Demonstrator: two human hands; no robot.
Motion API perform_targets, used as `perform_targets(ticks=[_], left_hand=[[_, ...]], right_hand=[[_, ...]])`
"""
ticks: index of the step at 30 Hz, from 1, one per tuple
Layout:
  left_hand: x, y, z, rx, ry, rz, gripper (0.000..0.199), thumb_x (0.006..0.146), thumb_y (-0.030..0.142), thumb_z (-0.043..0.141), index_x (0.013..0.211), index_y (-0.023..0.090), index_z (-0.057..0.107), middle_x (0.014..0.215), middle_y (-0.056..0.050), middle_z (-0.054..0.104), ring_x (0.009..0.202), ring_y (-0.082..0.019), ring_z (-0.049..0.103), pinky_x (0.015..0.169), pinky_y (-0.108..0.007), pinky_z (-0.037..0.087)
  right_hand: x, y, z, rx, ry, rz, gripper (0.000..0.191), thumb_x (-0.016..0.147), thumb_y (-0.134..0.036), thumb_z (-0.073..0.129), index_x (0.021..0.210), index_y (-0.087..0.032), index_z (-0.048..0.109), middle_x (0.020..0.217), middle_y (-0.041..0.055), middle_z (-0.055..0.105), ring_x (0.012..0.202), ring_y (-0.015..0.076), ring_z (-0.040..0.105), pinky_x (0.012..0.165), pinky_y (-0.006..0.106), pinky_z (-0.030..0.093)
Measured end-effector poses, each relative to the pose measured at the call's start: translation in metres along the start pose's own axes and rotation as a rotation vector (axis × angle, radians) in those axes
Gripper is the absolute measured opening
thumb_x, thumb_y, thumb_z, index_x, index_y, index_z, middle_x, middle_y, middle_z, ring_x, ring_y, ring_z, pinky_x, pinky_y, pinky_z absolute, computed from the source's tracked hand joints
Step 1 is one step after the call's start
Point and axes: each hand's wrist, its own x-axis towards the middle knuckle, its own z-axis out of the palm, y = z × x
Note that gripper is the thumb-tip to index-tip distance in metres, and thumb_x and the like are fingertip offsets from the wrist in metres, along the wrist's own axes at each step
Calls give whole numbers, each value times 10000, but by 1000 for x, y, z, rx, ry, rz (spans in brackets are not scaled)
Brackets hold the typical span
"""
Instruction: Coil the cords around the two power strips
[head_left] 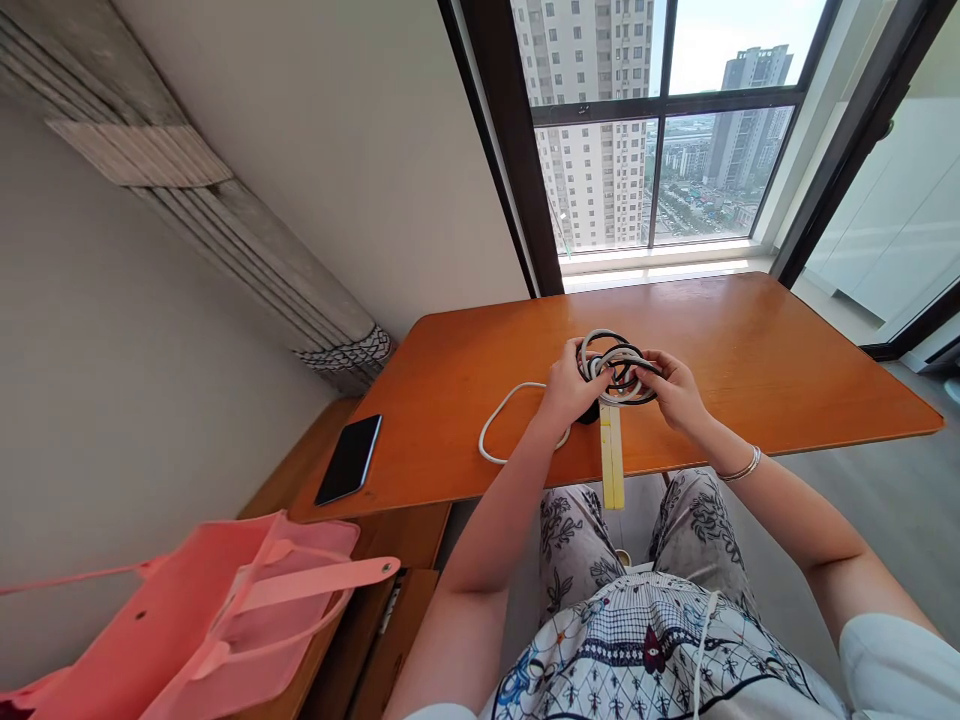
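Between both hands, above the orange-brown table (465, 400), is a loosely coiled bundle of black and white cables (619, 365). My left hand (571, 383) grips its left side, thumb across the loops. On the right side, my right hand (673, 388) pinches the loops between thumb and fingers. A white cable loop (486, 430) trails over the table left of my left hand. Below the bundle, a yellow strip (612, 460) reaches past the table's front edge; whether it is joined to the cables I cannot tell. A dark object under my left hand is mostly hidden.
A dark-screened phone (349, 459) lies near the table's left end. At lower left, a pink bag (225, 610) with straps rests on a wooden surface beside the table. A tied grey curtain (247, 250) hangs at left, and a window (660, 130) stands behind the table.
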Motion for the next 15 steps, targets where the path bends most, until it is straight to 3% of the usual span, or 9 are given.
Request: perform_targets(ticks=[3,5,8,11,13,15], left_hand=[[3,-2,-6,23,-127,40,561,765,267,719,1278,213,498,1053,-75,745,994,-242,711,926,-392,530],[4,-2,-9,35,-158,77,689,792,282,695,1418,210,417,1197,-113,706,1112,-259,683,993,-417,510],[5,2,-13,133,-147,200,837,769,282,717,1516,230,341,1515,-161,481,1389,-316,487,1136,-484,401],[6,11,-16,298,-177,342,849,765,260,713,1534,261,354,1631,-132,318,1505,-349,296,1217,-574,234],[7,16,-17,373,-216,395,735,792,230,671,1491,264,444,1611,-119,361,1477,-345,353,1211,-568,259],[7,19,-16,402,-232,412,618,799,194,637,1410,242,553,1555,-122,445,1408,-329,454,1173,-507,359]], right_hand=[[3,0,-2,33,-46,26,522,596,-528,865,954,-228,634,820,6,722,675,176,669,655,325,562],[6,1,-4,51,-64,42,531,573,-509,882,954,-224,647,800,3,725,663,177,672,661,331,565],[8,3,-5,62,-78,48,517,569,-475,886,959,-220,661,804,2,734,663,180,683,688,345,574],[10,4,-5,45,-84,46,499,573,-447,878,960,-219,662,814,0,739,663,176,690,693,339,570],[11,4,-5,23,-91,41,489,591,-436,863,978,-220,658,821,1,741,660,172,687,689,334,565],[12,3,-5,8,-90,28,474,616,-423,843,998,-224,644,822,0,740,650,166,678,679,330,562]])
